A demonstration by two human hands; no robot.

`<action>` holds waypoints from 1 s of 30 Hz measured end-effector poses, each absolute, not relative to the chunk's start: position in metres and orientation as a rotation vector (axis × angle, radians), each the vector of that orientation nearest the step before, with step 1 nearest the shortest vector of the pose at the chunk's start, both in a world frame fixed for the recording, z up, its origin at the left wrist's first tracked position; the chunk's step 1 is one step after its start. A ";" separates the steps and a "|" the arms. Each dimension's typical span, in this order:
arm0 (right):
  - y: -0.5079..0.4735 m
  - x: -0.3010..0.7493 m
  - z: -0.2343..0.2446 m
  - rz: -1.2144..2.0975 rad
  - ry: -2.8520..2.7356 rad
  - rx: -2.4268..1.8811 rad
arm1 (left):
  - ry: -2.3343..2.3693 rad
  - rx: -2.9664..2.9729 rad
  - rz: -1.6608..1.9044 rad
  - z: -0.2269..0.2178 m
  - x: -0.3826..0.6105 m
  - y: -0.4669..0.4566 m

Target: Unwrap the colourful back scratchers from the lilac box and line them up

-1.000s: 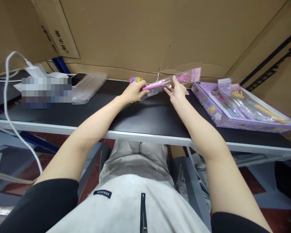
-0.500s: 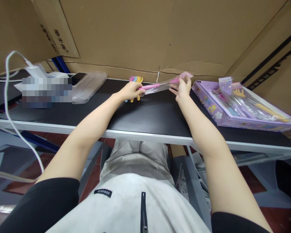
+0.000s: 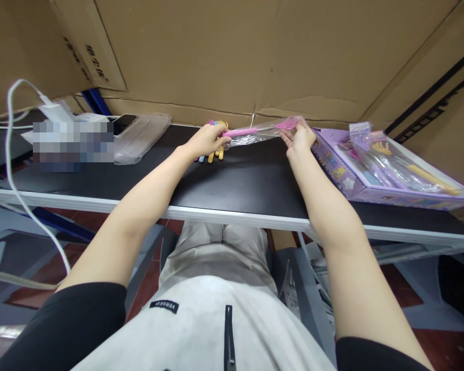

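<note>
A pink back scratcher (image 3: pixel 243 132) with a claw-like head lies lengthwise inside a clear plastic bag (image 3: pixel 265 135), held just above the black table. My left hand (image 3: pixel 205 141) is closed round its handle end, through the bag or at its edge; I cannot tell which. At the other end, beside the claw, my right hand (image 3: pixel 302 138) pinches the bag. Behind and below my left hand, several more back scratchers (image 3: pixel 215 153) in yellow, blue and purple lie on the table, partly covered by that hand.
To the right, a purple display box (image 3: pixel 350 188) holds several bagged back scratchers. Clear plastic bags (image 3: pixel 141 139) lie left of centre. Farther left are a white cable (image 3: pixel 11 149) with a plug and a blurred-out object. Cardboard (image 3: pixel 232 62) stands behind the table (image 3: pixel 239 180).
My right hand has moved right, toward the purple box. The pink claw now shows more clearly in the bag. My left hand has barely shifted and keeps its grip.
</note>
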State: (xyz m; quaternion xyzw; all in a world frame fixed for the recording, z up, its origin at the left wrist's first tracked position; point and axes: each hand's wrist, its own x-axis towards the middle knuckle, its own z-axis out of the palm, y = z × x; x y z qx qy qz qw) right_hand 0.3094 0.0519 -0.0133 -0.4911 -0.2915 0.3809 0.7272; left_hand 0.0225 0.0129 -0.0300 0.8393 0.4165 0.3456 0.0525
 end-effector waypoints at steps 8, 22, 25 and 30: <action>0.055 0.311 -0.018 0.850 -0.609 -1.029 | 1.261 2.570 1.161 -0.035 0.018 0.020; 0.054 0.301 -0.020 0.947 -0.487 -0.921 | 1.357 2.543 1.226 -0.038 0.002 0.038; 0.048 0.292 -0.020 0.958 -0.476 -0.938 | 1.466 2.563 1.211 -0.034 -0.003 0.038; 0.040 0.286 -0.016 0.949 -0.511 -1.027 | 1.775 2.503 1.247 -0.022 -0.007 0.027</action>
